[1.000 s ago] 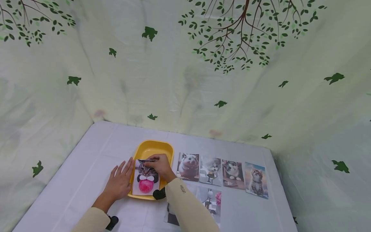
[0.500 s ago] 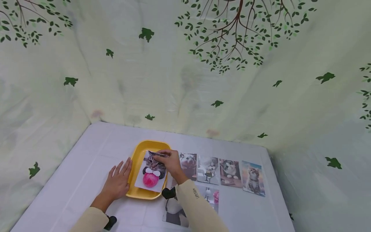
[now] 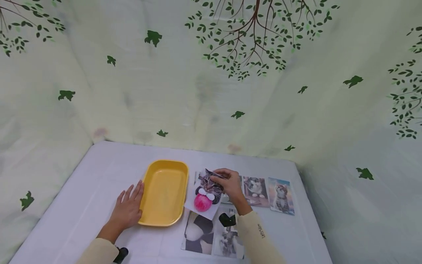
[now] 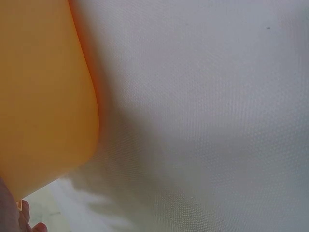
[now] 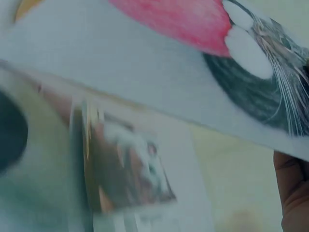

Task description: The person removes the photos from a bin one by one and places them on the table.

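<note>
My right hand [image 3: 232, 186] pinches the upper right edge of a picture card [image 3: 207, 192] that shows a kitten with a pink ball. The card is tilted and held above the cards on the table; in the right wrist view the card's pink ball [image 5: 178, 21] and white paws fill the top. My left hand [image 3: 126, 209] rests with straight, spread fingers against the left rim of a yellow tray [image 3: 164, 196], which has nothing in it. In the left wrist view the outer wall of the tray [image 4: 43, 96] and a bit of the hand [image 4: 9, 215] show.
Right of the tray, a back row of picture cards, partly hidden, ends with a kitten card [image 3: 281, 196] beside another cat card [image 3: 255, 191]. In front lie a black-and-white picture card [image 3: 199, 234] and a grey one [image 3: 225, 242]. A white cloth covers the table [image 3: 108, 165].
My right hand has lifted the kitten card out of the yellow tray and carried it right, over the other cards. The left hand stays at the tray's left rim.
</note>
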Tool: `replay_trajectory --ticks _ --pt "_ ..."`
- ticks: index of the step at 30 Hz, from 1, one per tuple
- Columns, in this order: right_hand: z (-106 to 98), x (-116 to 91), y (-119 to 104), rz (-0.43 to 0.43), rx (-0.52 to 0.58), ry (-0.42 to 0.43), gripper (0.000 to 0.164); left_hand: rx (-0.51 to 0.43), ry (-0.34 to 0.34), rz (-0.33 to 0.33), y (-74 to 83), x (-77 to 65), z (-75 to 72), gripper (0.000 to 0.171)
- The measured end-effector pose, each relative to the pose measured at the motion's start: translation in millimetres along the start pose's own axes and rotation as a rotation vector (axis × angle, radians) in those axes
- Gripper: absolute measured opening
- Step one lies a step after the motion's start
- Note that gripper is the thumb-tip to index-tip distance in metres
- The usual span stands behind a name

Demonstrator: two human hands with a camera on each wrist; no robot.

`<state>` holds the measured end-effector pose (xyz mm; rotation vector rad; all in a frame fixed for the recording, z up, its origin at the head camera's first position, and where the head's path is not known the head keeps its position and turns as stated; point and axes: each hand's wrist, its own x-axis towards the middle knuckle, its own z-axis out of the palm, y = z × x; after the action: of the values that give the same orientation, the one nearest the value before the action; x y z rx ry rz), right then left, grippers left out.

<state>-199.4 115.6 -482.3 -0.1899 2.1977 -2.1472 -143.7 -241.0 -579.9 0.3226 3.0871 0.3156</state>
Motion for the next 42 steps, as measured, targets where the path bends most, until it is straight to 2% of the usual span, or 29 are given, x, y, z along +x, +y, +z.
replay_trajectory --ticks 5,11,19,25,30,33,37,42 --pt "-59.2 -11.4 23.5 0.034 -0.071 0.057 0.026 -0.011 -0.006 -0.007 -0.5 -0.1 -0.4 0.08" --pt "-118.3 -34.0 50.2 0.16 -0.223 0.144 0.029 -0.011 -0.02 -0.006 0.9 -0.1 -0.4 0.082" --pt "-169.6 -61.2 81.5 0.275 -0.342 0.148 0.029 -0.009 0.003 0.008 1.6 -0.2 -0.9 0.082" --pt "-189.5 -73.1 104.2 0.322 -0.374 0.106 0.03 -0.012 -0.01 0.0 2.2 -0.2 -1.6 0.083" --pt "-198.4 -76.6 119.5 0.332 -0.362 0.049 0.031 -0.014 -0.021 -0.004 3.0 -0.4 -1.6 0.082" --pt "-199.1 -75.7 125.0 0.298 -0.379 0.002 0.032 -0.013 -0.016 -0.003 3.4 -0.2 -1.4 0.083" --pt "-194.7 -74.7 127.4 0.222 -0.467 -0.023 0.028 -0.011 -0.015 0.0 3.4 0.4 -1.5 0.083" --pt "-183.4 -74.3 127.3 0.158 -0.583 0.007 0.02 -0.008 -0.021 -0.001 2.9 0.8 -1.2 0.084"
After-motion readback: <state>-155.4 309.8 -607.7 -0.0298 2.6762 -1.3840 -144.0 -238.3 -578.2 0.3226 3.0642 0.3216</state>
